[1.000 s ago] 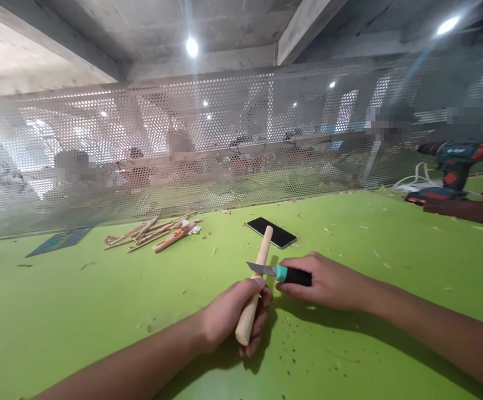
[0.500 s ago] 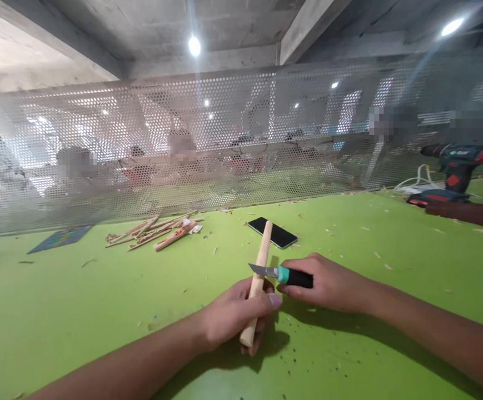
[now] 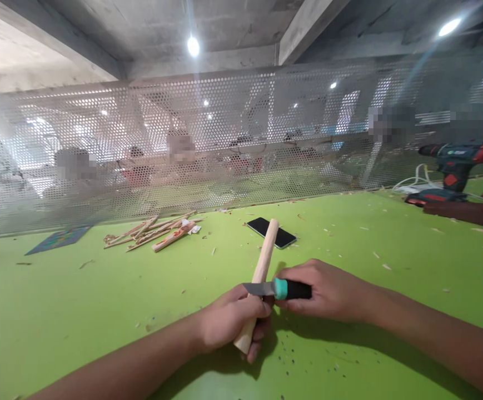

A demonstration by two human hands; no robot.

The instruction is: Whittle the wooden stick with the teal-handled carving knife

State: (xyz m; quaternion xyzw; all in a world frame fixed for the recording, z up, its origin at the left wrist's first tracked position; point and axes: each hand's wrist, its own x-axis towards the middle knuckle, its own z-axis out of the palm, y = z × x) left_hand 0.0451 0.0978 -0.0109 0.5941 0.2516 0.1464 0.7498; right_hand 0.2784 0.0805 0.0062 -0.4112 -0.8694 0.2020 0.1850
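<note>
A perforated panel (image 3: 208, 122) runs along the far edge of the green tabletop (image 3: 99, 300); the near edge lies outside the view. Left of the left forearm stretches a broad area dotted with shavings, bounded toward the far-left corner by a patterned sheet (image 3: 58, 240) and a heap of thin wood pieces (image 3: 141, 236). Toward the far-right corner stand a cordless drill (image 3: 456, 155) and a dark brown piece (image 3: 466, 215), the latter cut off by the picture's side.

The wooden stick (image 3: 264, 255) is held above the tabletop's middle, its far end covering part of a phone (image 3: 286, 239). Shapes behind the panel are blurred, and most of the right fingers are hidden. Whether the blade touches the wood cannot be told.

The left hand (image 3: 230, 316) curls around the stick's lower part, thumb laid across it, forearm entering from the near left. The right hand (image 3: 333, 289) grips the black handle of a knife (image 3: 280, 289), its blade pointing left across the stick, close by the left thumb.
</note>
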